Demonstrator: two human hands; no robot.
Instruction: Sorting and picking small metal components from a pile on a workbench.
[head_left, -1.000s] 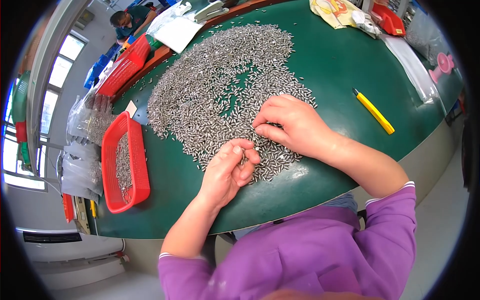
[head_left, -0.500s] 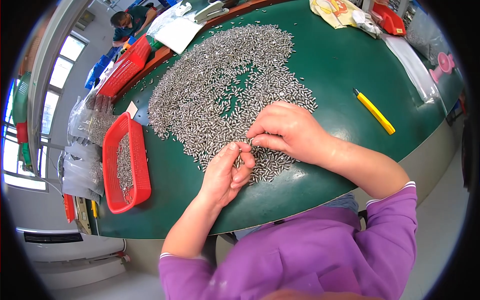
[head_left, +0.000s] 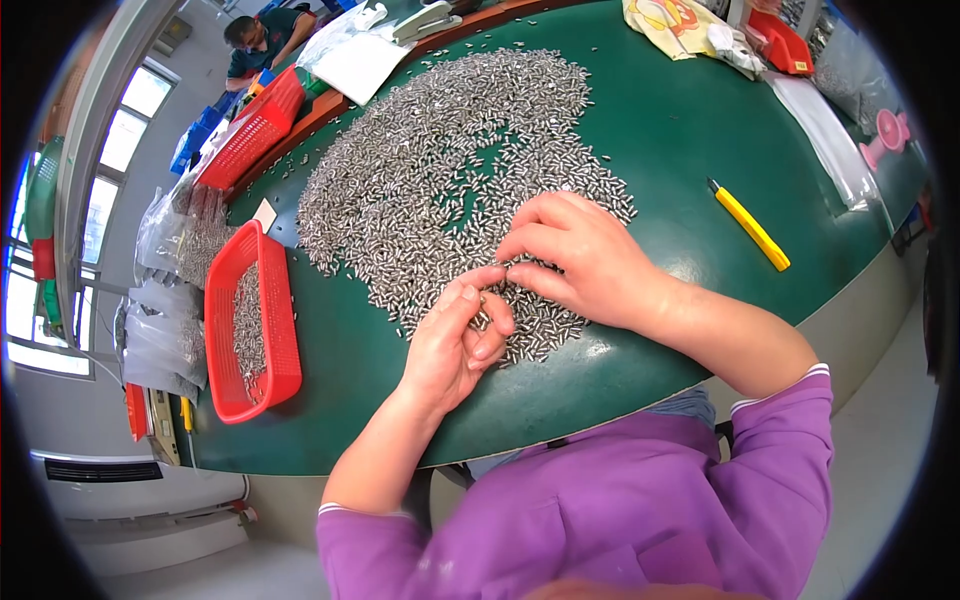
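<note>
A wide heap of small shiny metal pins (head_left: 400, 190) covers the middle of the green table (head_left: 660, 150). Over the heap's near edge my two hands meet at the fingertips. My left hand (head_left: 450, 345) is curled, palm up, with its index finger stretched toward the right fingertips; whatever lies in its fingers is too small to name. From the right comes my right hand (head_left: 580, 260), thumb and fingers bent close together just above the pins. Anything between them is hidden. Left of the heap stands a long red plastic basket (head_left: 285, 340) with more pins in its bottom.
A yellow cutter knife (head_left: 750, 225) lies to the right. Clear plastic bags (head_left: 165, 335) of metal parts crowd the left edge. Another red basket (head_left: 250, 135) and a white sheet (head_left: 360, 60) sit by the wooden rim; a co-worker (head_left: 265, 45) sits beyond.
The fingers of my right hand have lifted and spread slightly, and my left index finger has stretched out toward them. The heap and the basket look the same.
</note>
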